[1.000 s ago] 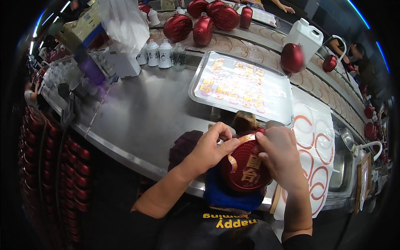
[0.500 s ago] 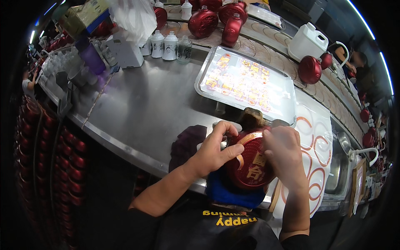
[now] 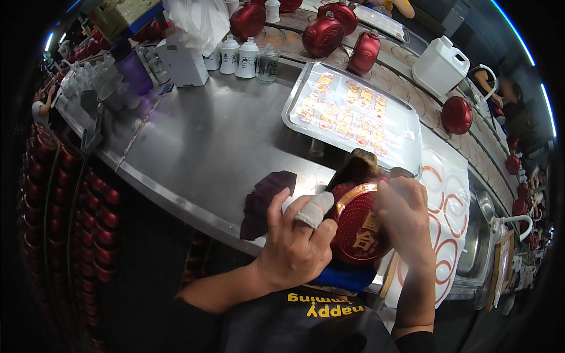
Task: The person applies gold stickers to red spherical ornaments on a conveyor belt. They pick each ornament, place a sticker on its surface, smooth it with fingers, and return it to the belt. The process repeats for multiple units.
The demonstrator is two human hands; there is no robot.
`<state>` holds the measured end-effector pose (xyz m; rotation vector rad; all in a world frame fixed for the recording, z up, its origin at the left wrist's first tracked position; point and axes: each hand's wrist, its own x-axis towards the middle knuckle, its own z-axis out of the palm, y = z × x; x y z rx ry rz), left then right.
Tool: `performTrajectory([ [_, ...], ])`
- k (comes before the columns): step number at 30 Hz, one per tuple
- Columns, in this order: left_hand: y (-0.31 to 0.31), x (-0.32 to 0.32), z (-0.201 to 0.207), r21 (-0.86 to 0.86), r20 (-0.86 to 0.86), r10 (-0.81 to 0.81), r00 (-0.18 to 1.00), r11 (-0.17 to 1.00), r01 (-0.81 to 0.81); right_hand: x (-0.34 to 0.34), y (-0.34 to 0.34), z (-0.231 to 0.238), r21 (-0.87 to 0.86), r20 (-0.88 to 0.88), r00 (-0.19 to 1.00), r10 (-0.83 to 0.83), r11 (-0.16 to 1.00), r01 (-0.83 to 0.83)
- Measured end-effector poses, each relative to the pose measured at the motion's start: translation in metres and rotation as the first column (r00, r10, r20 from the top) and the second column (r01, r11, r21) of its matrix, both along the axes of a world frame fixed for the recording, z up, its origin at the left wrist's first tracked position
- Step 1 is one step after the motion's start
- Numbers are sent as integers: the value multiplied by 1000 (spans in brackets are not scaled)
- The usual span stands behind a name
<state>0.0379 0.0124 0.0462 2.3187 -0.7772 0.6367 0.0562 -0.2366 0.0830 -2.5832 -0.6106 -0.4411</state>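
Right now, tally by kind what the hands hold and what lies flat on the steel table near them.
Round red bottle: 1
Dark purple cloth: 1
Metal tray of gold stickers: 1
White sheet with red rings: 1
Total: 4

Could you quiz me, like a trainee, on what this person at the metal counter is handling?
1. True or false: both hands are on the round red bottle.
2. What lies on the metal table just left of the left hand? A) a dark purple cloth B) a pair of scissors C) a white jug
3. Fill in: the tray of small gold labels lies ___ the bottle, farther from the person.

Key
1. True: the left hand grips its left side, and the right hand presses its front.
2. A, the dark purple cloth.
3. Beyond.
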Motion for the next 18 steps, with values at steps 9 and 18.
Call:
performTrajectory([
  [9,-4,50,-22,-733,-452,-463,763,680,-21,0,0,0,9,-11,1000,3,1000,-2],
  [18,-13,47,-46,-866,-475,-744,471,489,-102,1,1,1,2,-7,1000,6,1000,-6],
])
